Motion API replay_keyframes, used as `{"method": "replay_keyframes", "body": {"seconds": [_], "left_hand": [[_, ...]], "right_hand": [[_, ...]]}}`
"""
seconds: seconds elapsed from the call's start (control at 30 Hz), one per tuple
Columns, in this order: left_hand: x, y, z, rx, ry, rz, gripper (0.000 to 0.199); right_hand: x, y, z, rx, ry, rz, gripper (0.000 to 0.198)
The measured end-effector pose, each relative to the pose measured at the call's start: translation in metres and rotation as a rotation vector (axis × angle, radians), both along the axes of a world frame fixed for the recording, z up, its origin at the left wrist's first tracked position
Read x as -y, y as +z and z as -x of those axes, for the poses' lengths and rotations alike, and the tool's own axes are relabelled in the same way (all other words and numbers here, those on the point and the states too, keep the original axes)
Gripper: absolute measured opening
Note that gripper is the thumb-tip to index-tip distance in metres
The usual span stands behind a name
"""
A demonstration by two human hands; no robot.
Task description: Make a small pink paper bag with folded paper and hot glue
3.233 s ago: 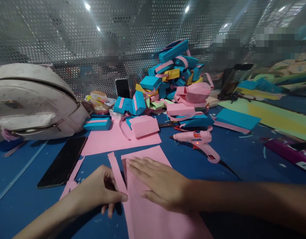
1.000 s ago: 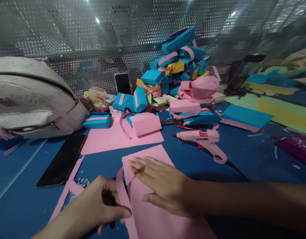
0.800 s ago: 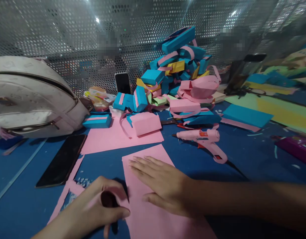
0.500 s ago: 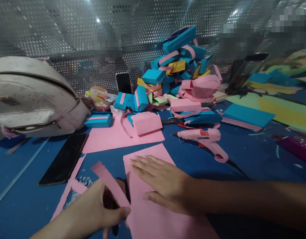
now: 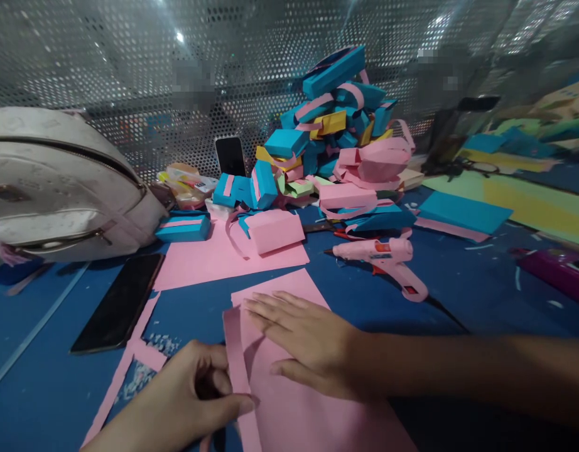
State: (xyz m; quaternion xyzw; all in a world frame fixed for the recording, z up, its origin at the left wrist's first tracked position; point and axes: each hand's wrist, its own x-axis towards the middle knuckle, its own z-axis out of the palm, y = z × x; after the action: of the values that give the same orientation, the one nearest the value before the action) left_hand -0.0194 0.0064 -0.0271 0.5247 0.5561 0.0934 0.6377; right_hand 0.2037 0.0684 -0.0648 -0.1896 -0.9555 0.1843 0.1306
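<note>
A sheet of pink paper point(image 5: 308, 351) lies in front of me on the blue table. My right hand point(image 5: 299, 342) rests flat on it with the fingers stretched out. A narrow pink paper strip point(image 5: 236, 351) stands up along the sheet's left edge. My left hand point(image 5: 207, 386) pinches it between thumb and fingers. Whether the strip is still joined to the sheet lower down I cannot tell. Something dark shows under my left hand at the bottom edge, mostly hidden. Pink offcuts point(image 5: 148, 355) and small paper scraps point(image 5: 160, 345) lie to the left of this hand.
A black phone point(image 5: 120, 301) and a white backpack point(image 5: 68, 188) are at left. Ahead, folded blue, pink and yellow paper pieces point(image 5: 336, 132) are piled up. Right of the sheet lies a pink glue gun point(image 5: 388, 254) with its cord. A purple object point(image 5: 557, 271) sits farther right.
My left hand has swung the strip's upper end to the right, against the sheet's left edge. My right hand stays flat on the sheet. The view has shifted slightly.
</note>
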Motion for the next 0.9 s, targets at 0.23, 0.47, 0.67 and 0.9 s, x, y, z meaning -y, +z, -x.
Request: {"method": "replay_keyframes", "body": {"seconds": [0.23,0.47,0.67,0.9], "left_hand": [[0.009,0.007,-0.001,-0.256,0.046,0.013,0.034],[0.018,-0.013,0.012,-0.223,0.072,-0.13,0.027],[0.018,-0.01,0.008,-0.286,0.07,-0.145,0.023],[0.013,0.005,-0.004,-0.214,0.045,-0.047,0.031]], "right_hand": [[-0.001,-0.002,-0.002,-0.029,0.006,-0.038,0.061],[-0.002,-0.002,-0.003,-0.045,0.015,-0.046,0.063],[-0.002,-0.003,-0.003,-0.054,0.012,-0.048,0.063],[-0.002,-0.002,-0.003,-0.058,0.024,-0.035,0.063]]}}
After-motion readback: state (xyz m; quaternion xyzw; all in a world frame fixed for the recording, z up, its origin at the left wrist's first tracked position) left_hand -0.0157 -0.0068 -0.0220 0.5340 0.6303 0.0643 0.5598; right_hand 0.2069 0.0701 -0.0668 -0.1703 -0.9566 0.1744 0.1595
